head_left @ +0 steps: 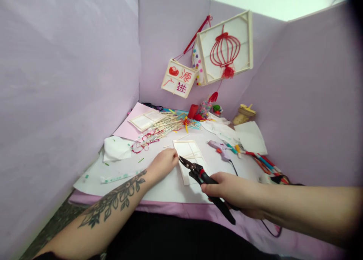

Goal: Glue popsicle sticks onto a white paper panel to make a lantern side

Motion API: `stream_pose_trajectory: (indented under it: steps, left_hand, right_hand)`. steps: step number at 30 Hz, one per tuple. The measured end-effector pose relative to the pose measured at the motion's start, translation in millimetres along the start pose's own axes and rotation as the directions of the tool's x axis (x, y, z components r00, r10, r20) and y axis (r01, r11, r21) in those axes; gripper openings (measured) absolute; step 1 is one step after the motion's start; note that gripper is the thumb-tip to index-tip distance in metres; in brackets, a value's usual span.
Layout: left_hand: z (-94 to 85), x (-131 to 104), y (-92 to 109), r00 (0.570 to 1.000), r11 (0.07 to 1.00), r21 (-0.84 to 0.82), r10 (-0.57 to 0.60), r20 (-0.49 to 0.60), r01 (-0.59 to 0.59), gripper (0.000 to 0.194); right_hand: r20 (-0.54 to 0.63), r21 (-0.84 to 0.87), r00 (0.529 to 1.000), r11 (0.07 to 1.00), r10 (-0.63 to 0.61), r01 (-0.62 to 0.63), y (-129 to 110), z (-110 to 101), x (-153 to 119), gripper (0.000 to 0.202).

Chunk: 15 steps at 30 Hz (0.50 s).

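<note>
Black pruning shears (202,175) with a red part near the pivot are gripped in my right hand (227,188). Their blades point up and left, parted a little, the tips right beside my left hand. My left hand (168,160) is closed at the left edge of a small white frame (184,171); what its fingers pinch is too small to make out. The frame lies on the white paper table cover (159,190), with thin sticks across its middle. The shears hide part of its right side.
A lilac glue gun (219,148) lies right of the frame, its cord running toward me. Markers (268,163) are at the right, bundled sticks (170,124) and a second frame (146,120) behind. A lantern picture (245,58) and a small sign (167,84) hang at the back.
</note>
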<state>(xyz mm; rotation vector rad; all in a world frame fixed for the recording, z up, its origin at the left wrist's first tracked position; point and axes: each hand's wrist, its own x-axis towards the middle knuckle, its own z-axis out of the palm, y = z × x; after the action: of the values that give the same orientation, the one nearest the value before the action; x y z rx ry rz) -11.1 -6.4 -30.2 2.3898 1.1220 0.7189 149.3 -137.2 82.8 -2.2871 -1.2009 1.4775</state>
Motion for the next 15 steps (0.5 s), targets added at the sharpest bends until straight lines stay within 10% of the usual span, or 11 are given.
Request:
stream_pose_trajectory:
  steps: [15]
  left_hand:
    - [-12.4, -1, 7, 0.986, 0.990, -0.135, -0.050, -0.157, 0.029, 0.019]
  right_hand:
    - [-0.092, -0.074, 0.979, 0.982, -0.182, 0.175, 8, 5, 12, 0.027]
